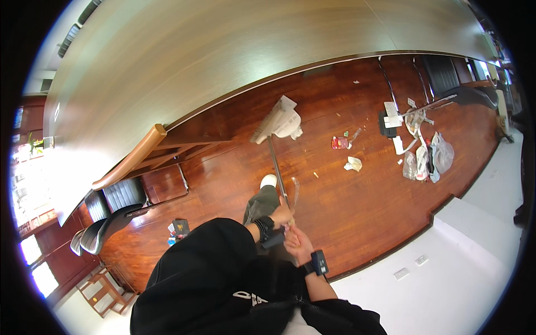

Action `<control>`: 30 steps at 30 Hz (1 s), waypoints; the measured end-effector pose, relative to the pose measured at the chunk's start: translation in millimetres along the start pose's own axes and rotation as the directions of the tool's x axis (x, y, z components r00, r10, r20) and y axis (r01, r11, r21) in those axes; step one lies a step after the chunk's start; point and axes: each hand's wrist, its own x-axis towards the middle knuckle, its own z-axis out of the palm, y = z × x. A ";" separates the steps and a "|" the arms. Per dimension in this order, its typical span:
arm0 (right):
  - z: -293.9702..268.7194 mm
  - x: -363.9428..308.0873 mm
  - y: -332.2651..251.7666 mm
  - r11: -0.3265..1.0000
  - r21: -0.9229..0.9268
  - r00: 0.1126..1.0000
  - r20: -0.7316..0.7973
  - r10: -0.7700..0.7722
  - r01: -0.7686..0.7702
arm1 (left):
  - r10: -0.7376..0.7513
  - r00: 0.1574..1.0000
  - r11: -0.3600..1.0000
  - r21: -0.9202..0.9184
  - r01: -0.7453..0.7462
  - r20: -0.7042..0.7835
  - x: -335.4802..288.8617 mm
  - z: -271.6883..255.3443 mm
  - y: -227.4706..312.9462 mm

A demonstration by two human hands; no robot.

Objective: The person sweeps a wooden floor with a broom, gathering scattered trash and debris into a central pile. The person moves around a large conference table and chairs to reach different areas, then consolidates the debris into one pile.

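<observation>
Several black chairs (124, 194) stand at the far left, beside a desk (268, 44) whose broad pale top sweeps across the upper part of the view. Below them, near the wall, is a brown wooden stand (106, 293). A wooden armrest (131, 155) curves along the desk's near edge, and a small dark box (180, 226) lies on the reddish wooden floor (223, 190), just left of the person's black sleeve. Toward the middle, the broom (276, 164) slants down from its head, which rests on the floor near the desk, with white litter (289, 124) against its right side. The left hand (282, 214) is clamped around the handle's upper part. The right hand (298, 244) meets it just below, fingers bunched; I cannot tell whether they also grip the handle. Farther right lie a red packet (339, 142) and a crumpled tissue (353, 163), well apart from the broom head. Beyond them are white papers (392, 114) and a heap of plastic bags (441, 153).
</observation>
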 end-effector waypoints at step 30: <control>136.6 166.5 -98.7 0.860 -0.503 0.968 0.247 0.041 0.091 | 0.337 0.830 0.904 -0.094 -0.417 -0.444 68.7 -99.6 176.4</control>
